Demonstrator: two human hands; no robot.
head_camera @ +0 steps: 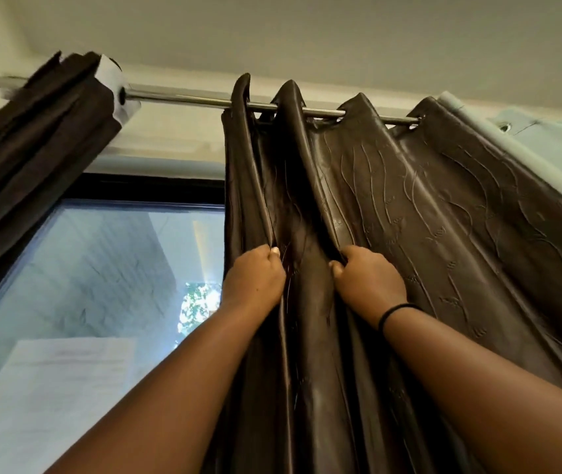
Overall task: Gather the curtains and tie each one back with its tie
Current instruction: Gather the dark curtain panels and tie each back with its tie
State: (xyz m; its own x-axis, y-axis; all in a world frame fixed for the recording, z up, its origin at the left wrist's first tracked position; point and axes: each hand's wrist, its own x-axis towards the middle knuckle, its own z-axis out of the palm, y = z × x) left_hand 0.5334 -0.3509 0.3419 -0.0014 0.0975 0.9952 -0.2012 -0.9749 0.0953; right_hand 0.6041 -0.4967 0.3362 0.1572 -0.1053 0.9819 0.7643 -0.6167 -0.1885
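Item: grip, two bare hands. Our left hand [252,278] curls its fingers round the leading fold of the glossy dark-brown curtain with the raised wavy pattern [409,217]; our right hand [370,282], a thin black band [396,311] at its wrist, pinches the next fold over. Both hands hold cloth, neither is loose. We judge the two grips sit on neighbouring pleats so that one fold can be drawn against the other and the panel bunched toward the right.

Item: the curtain itself. It hangs by eyelets from the round chrome metal rod [204,100], still partly spread, its right edge meeting a pale blue-green fabric [546,145].

Item: second dark-brown curtain [33,131], upper left. Already bunched tight at the far end of the rod, well apart from our hands.

Item: black-framed glass window [101,268], exposed between the two panels.

Item: tie. None visible from this view; we take tying as a step not yet reached.
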